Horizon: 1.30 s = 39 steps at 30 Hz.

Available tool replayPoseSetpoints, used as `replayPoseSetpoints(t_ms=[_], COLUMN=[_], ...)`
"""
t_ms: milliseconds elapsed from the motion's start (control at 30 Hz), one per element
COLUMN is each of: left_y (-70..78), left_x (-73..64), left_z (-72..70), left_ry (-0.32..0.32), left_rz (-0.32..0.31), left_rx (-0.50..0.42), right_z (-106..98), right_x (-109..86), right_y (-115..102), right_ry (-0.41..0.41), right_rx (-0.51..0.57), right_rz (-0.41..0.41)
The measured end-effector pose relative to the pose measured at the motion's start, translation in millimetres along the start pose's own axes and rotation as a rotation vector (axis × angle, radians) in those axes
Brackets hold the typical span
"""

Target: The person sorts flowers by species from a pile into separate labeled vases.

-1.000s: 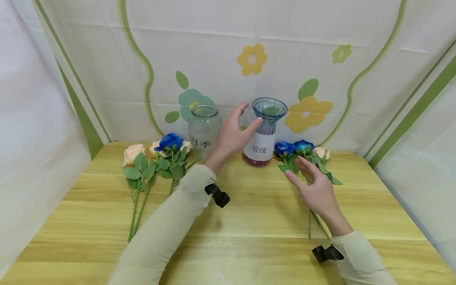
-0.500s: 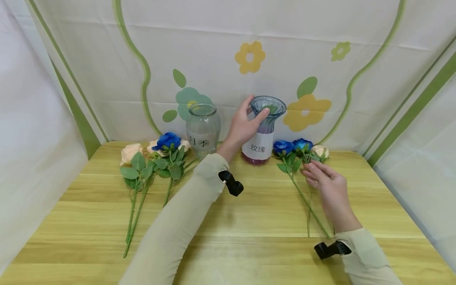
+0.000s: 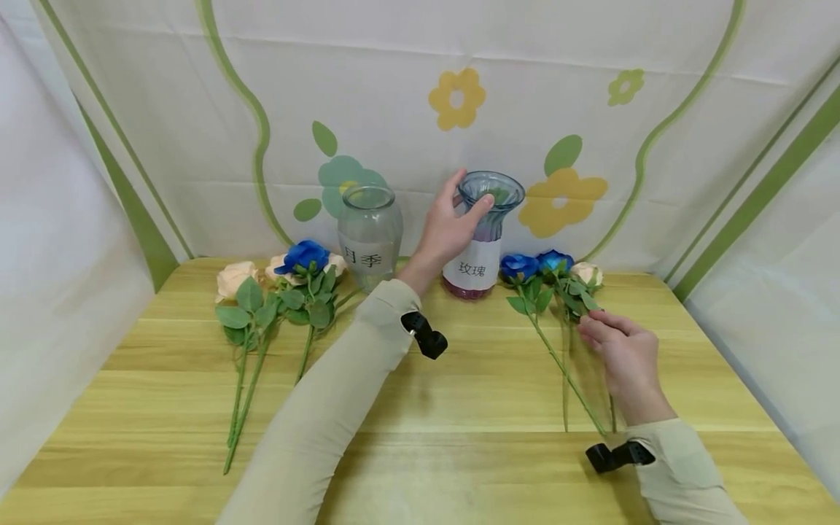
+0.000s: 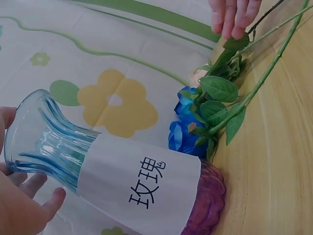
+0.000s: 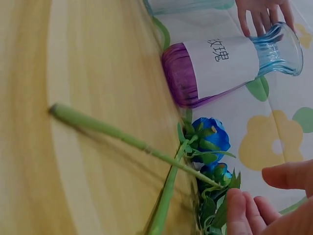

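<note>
In the head view my left hand [image 3: 449, 226] grips a glass vase [image 3: 475, 271] near its flared blue rim, thumb in front. The vase stands upright, its base purple, with a white paper label in Chinese characters. My right hand [image 3: 623, 357] is at the leaves of a pale artificial rose [image 3: 587, 274], among blue roses [image 3: 520, 267] lying on the table. In the right wrist view, the thumb [image 5: 288, 175] stands apart from the fingers [image 5: 238, 210], which touch the leaves. A green stem [image 5: 122, 137] runs across the table in front of them.
A clear glass vase [image 3: 370, 233] with another label stands left of the held one. Cream roses [image 3: 236, 281] and a blue rose [image 3: 307, 257] lie at the left of the wooden table [image 3: 459, 467]. Behind hangs a flower-printed cloth [image 3: 387, 80].
My left hand has moved right from beside the blue-rimmed vase and taken hold of its neck. My right hand has moved right and down to the pale rose's leaves, its fingers drawing closer together.
</note>
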<state>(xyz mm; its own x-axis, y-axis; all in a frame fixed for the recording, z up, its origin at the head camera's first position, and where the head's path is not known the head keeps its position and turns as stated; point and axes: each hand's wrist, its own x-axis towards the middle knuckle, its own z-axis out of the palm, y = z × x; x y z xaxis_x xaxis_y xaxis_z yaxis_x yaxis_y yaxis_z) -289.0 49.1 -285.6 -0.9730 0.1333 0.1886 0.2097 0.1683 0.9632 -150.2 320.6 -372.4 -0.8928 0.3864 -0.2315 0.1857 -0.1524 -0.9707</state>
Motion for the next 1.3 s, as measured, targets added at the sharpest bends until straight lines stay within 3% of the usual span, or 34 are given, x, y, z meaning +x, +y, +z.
replayPoseSetpoints(t_ms=[267, 400, 667, 800, 1000, 1300], left_y=[-0.1, -0.2, 0.1, 0.5, 1.6, 1.1], left_x=[0.0, -0.1, 0.1, 0.5, 0.1, 0.7], left_z=[-1.5, -1.7, -0.6, 1.0, 1.4, 2.0], left_ry=[0.0, -0.001, -0.003, -0.004, -0.002, 0.002], left_rz=[-0.008, -0.007, -0.011, -0.014, -0.017, -0.013], left_rx=[0.001, 0.0, 0.005, 0.009, 0.004, -0.002], right_z=[-7, -6, 1, 4, 9, 24], right_x=[0.8, 3.2, 4.5, 3.1, -3.6, -14.1], right_y=[10, 14, 16, 14, 6, -6], right_ry=[-0.12, -0.17, -0.176, -0.187, -0.224, -0.219], right_rx=[-0.279, -0.291, -0.292, -0.232, -0.049, 0.152], right_rz=[0.059, 0.09, 0.116, 0.135, 0.154, 0.119])
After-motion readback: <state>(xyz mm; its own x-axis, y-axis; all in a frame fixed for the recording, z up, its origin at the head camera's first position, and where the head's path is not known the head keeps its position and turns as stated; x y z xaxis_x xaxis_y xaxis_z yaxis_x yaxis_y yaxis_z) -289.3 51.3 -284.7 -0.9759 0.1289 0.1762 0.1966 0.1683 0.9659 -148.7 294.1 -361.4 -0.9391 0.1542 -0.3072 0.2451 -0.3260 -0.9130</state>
